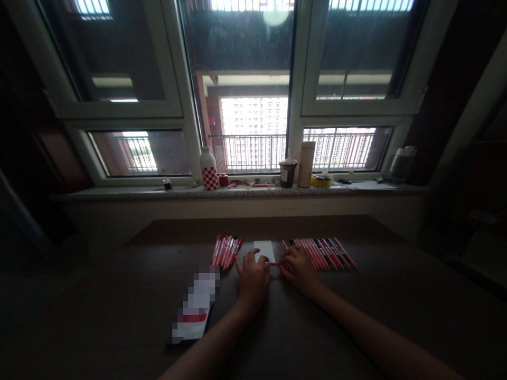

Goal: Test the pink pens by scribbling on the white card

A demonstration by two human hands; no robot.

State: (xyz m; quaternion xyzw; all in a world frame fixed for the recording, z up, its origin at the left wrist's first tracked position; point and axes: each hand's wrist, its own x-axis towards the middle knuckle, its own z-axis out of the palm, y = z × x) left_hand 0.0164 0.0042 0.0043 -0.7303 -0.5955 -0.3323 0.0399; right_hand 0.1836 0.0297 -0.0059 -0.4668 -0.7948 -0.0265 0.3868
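Observation:
Near the middle of the table, a thin red pen point(273, 264) spans the gap between my hands. My left hand point(252, 275) has its thumb and index finger closed at one end, its other fingers loosely curled. My right hand point(301, 272) pinches the other end; its fingers hide most of the grip. Under my left fingers and the pen lies a white strip point(263, 246), perhaps paper. A row of pink, red and black pens point(332, 254) lies beside my right hand, partly covered by it. A smaller bunch of similar pens point(226, 251) lies left of my left hand.
A blurred-out flat white item point(194, 306) with a red mark and dark edge lies at the left front. On the windowsill point(245, 193) stand a checkered bottle point(209, 170), a drink cup point(288, 173), a tan flask point(306, 164) and a yellow item point(320, 181).

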